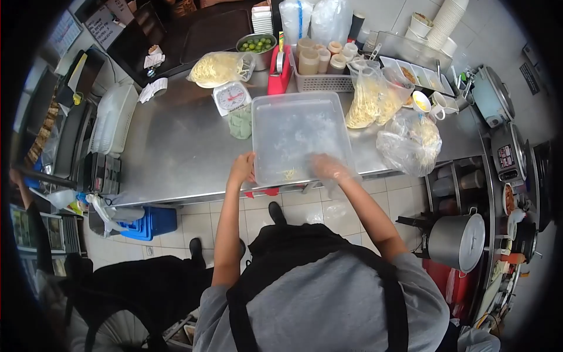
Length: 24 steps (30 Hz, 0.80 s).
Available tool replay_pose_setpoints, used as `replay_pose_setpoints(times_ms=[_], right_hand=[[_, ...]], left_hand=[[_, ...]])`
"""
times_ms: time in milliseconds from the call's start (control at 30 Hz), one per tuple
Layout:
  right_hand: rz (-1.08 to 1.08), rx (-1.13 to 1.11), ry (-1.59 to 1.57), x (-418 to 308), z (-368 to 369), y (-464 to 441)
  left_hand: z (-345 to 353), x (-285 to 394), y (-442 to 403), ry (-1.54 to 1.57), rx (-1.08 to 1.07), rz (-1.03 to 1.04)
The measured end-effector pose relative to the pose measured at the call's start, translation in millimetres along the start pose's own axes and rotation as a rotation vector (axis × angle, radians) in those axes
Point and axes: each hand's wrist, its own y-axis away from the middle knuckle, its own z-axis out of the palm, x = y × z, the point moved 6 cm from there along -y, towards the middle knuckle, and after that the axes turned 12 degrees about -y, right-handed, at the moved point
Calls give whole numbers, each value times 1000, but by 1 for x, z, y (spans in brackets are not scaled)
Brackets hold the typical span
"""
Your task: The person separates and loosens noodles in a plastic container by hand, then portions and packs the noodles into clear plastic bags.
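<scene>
The right hand (329, 167), in a clear glove, is over the front right part of the plastic tray (296, 126), and a small clump of pale noodle scraps (289, 174) lies on the tray's floor just left of its fingertips and a little nearer the person's body. From the bare left hand (240, 168), which is at the outer side of the tray's left wall by the front corner, the same scraps lie to the right, past the wall; so the right fingers are the nearer ones, with no wall between. The clump is too small and loose to give a sure long axis. The right fingers are blurred and point forward and left; whether they are spread or pressed together, or touch the tray floor, I cannot tell. The left fingers bend in against the tray wall, though whether they pinch it or only rest there is unclear. Beyond the left fingertips, away from the body, lies a green cloth (240, 122), close beside the tray. Well to the right of the right fingers, outside the tray, sits a clear plastic bag (409, 144).
</scene>
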Motion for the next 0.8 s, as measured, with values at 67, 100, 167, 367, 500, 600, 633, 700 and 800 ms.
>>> replay_pose_setpoints(times_ms=[67, 100, 167, 367, 500, 600, 633, 700, 800], right_hand=[[72, -21, -14, -36, -4, 3], [106, -31, -19, -53, -5, 2], [-179, 42, -55, -63, 14, -21], [-172, 135, -305, -123, -38, -11], [-186, 56, -146, -118, -22, -29], [-281, -5, -192, -123, 1, -24], [-251, -62, -219, -118, 11, -27], [-219, -48, -255, -118, 11, -25], [-232, 26, -212, -134, -7, -7]], left_hand=[[1, 0, 0, -31, 23, -5], [0, -1, -2, -46, 37, -7], [1, -3, -6, -48, 43, -15], [3, -8, -4, -55, 54, -42], [3, -8, -6, -26, 17, -70], [3, -9, -5, -13, 15, -68], [5, -11, -6, -3, 14, -70], [5, -15, -10, 11, 14, -72], [5, -15, -11, -21, 4, -67]])
